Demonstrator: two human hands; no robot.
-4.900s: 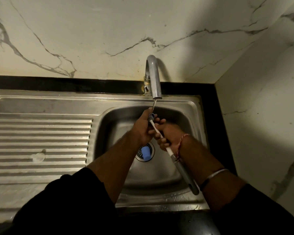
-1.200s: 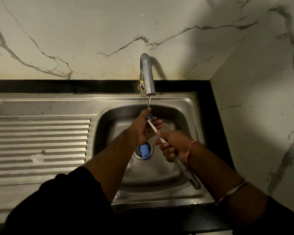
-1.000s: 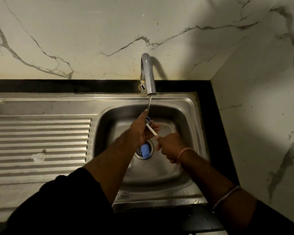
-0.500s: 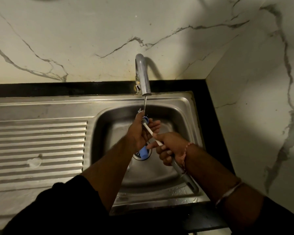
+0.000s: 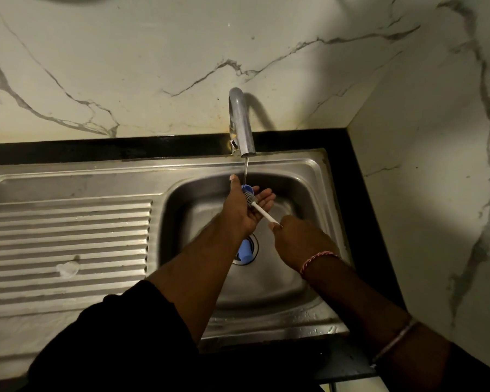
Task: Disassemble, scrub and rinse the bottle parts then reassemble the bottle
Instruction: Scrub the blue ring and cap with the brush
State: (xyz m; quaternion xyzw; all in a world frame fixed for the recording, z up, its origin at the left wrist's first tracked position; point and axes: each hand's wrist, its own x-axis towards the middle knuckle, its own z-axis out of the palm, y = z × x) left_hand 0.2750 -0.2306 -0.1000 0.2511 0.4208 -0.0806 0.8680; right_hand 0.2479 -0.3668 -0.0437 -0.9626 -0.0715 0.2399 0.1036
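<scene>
Left hand (image 5: 242, 206) cups small blue bottle part (image 5: 246, 189) under tap (image 5: 241, 123) stream, fingers half-curled round it. Right hand (image 5: 297, 240) fisted on brush (image 5: 259, 208) handle, bristles against part. Second blue part (image 5: 244, 250) lies on sink (image 5: 317, 176) drain. Tip: short strokes, rotate part w/ left, keep it in stream, grip firm so it can't drop.

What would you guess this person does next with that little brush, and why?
Probably push the brush back into the small blue part the left hand holds under the running tap, since its bristles sit at that part and the right hand grips the handle.
</scene>
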